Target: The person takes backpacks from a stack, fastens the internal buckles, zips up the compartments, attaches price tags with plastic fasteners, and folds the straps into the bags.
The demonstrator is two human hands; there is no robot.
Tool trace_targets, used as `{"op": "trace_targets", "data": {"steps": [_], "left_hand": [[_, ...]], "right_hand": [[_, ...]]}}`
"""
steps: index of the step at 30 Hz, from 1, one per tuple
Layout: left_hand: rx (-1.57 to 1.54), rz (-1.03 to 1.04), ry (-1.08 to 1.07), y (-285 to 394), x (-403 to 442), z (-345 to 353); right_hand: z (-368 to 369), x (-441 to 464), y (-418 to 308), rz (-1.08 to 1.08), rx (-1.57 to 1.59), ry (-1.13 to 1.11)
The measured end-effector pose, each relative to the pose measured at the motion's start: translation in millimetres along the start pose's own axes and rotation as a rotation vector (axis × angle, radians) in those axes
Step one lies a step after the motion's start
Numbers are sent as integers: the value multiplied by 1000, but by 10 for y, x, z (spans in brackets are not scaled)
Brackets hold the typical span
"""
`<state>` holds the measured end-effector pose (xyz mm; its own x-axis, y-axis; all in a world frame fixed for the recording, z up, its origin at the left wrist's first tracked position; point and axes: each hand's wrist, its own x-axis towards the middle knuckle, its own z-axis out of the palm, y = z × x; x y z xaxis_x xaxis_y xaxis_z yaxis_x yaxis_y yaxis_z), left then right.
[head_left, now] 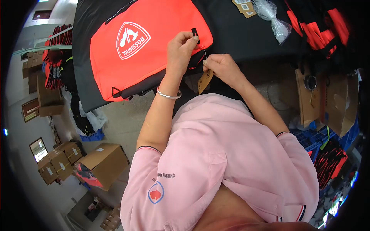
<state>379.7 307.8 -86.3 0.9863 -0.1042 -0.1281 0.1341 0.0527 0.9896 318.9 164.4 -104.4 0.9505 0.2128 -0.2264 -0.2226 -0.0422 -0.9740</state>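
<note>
An orange-red bag (154,23) with a white Rossignol logo and black edging lies on the black table. My left hand (179,51) is closed in a pinch at the bag's lower right corner, with a short black strap tab (194,32) between thumb and finger. A little to the right, just off the table edge, my right hand (222,66) pinches the thin string of a tan cardboard hang tag (205,81). The tag dangles below the fingers. Part of the string runs up toward the bag's corner, but how it is attached there I cannot make out.
Tan labels (244,7) and a bundle of clear plastic fasteners (273,20) lie on the table (239,38). More orange-and-black bags (318,34) are at the right. Cardboard boxes stand at the right (308,96) and on the left floor (104,163).
</note>
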Motion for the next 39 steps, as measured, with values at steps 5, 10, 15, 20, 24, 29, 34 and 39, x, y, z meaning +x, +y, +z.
{"op": "trace_targets", "data": {"steps": [5, 10, 15, 20, 24, 29, 34, 39], "left_hand": [[220, 110, -63, -7, -7, -66], [287, 71, -271, 65, 126, -222], [404, 58, -515, 195, 269, -248], [433, -101, -588, 379, 350, -45], [342, -127, -703, 374, 416, -59], [358, -30, -608, 338, 335, -120], [339, 26, -446, 189, 299, -127], [353, 68, -308, 142, 271, -94]], "right_hand": [[19, 1, 7, -20, 2, -10], [3, 20, -37, -26, 15, -41], [-36, -30, -17, 58, 56, -49], [-55, -50, 42, 132, 98, -64], [-47, -60, 34, 117, 132, -65], [-24, -56, 24, 124, 227, -77], [31, -43, 17, 101, 283, -51], [1, -31, -59, 138, 303, -11]]}}
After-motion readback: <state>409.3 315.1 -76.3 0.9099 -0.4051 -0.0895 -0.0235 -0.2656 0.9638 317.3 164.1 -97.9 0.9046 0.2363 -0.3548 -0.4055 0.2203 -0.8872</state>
